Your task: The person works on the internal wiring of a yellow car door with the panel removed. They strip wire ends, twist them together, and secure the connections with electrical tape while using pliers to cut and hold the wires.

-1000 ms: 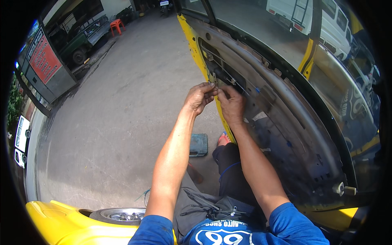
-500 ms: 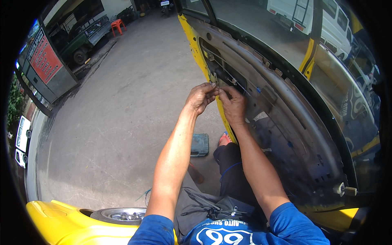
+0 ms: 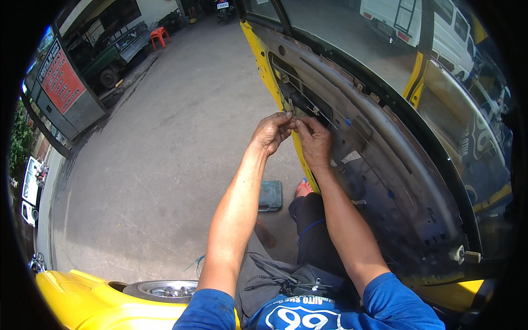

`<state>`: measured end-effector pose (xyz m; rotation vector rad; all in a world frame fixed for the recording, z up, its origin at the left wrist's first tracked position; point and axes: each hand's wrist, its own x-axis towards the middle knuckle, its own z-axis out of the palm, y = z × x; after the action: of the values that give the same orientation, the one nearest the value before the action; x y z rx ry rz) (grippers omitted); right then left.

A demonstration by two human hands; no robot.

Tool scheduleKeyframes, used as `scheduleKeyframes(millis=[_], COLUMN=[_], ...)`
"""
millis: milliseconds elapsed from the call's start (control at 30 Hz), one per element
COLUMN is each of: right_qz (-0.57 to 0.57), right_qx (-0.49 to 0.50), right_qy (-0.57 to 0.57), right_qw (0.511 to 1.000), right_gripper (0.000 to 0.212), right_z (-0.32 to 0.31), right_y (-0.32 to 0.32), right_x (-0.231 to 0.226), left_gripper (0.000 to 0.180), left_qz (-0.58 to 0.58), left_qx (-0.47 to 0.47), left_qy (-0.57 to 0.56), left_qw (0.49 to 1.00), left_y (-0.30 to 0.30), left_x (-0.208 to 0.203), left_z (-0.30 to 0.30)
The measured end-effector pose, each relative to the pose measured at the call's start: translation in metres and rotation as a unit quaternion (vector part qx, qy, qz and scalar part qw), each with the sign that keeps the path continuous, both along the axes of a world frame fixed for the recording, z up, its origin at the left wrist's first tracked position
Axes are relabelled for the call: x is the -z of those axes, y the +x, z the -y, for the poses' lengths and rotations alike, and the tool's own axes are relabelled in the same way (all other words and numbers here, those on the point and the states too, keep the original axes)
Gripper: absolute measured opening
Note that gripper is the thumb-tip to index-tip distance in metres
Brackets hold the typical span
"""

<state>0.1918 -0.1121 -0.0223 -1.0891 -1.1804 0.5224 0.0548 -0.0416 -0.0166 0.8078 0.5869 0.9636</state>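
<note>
An open yellow car door (image 3: pixel 379 159) stands to my right with its inner trim off, bare dark metal and openings showing. In front of its yellow edge, my left hand (image 3: pixel 271 132) and my right hand (image 3: pixel 313 142) meet at the fingertips. A small narrow metal piece (image 3: pixel 290 104) sticks up just above the left thumb and finger, which are pinched at its lower end. The right thumb and finger are pressed together right beside it; what lies between them is too small to make out. Behind the hands, thin rods (image 3: pixel 311 104) run across the door's opening.
A teal plastic case (image 3: pixel 270 196) lies on the concrete floor below my hands, near my foot (image 3: pixel 303 188). The yellow car's fender (image 3: pixel 99 302) and wheel (image 3: pixel 165 289) are at lower left. Farther off are a red stool (image 3: pixel 160 37), a green pickup and a sign board.
My hands stay pinched together at nearly the same spot, with only slight finger movement. A motorcycle has come into view at the far left edge.
</note>
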Motion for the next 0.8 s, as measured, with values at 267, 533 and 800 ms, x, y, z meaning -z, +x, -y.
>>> scheduleKeyframes(millis=[267,533,800], right_qz=[0.011,0.117,0.166], right_qx=[0.038,0.096,0.104], right_qy=[-0.005,0.024,0.045], right_qw=[0.999,0.988,0.98], right_gripper=[0.011,0.01,0.012], right_z=[-0.005,0.004,0.004], right_y=[0.0,-0.001,0.001], right_x=[0.004,-0.006,-0.007], left_gripper=[0.017,0.019,0.018], left_qz=[-0.035,-0.111,-0.139], left_qx=[-0.018,-0.045,-0.054], left_qy=[0.024,0.053,0.071], left_qw=[0.999,0.991,0.986], left_y=[0.0,-0.001,-0.001], left_x=[-0.001,-0.01,-0.015], left_z=[0.0,0.002,0.006])
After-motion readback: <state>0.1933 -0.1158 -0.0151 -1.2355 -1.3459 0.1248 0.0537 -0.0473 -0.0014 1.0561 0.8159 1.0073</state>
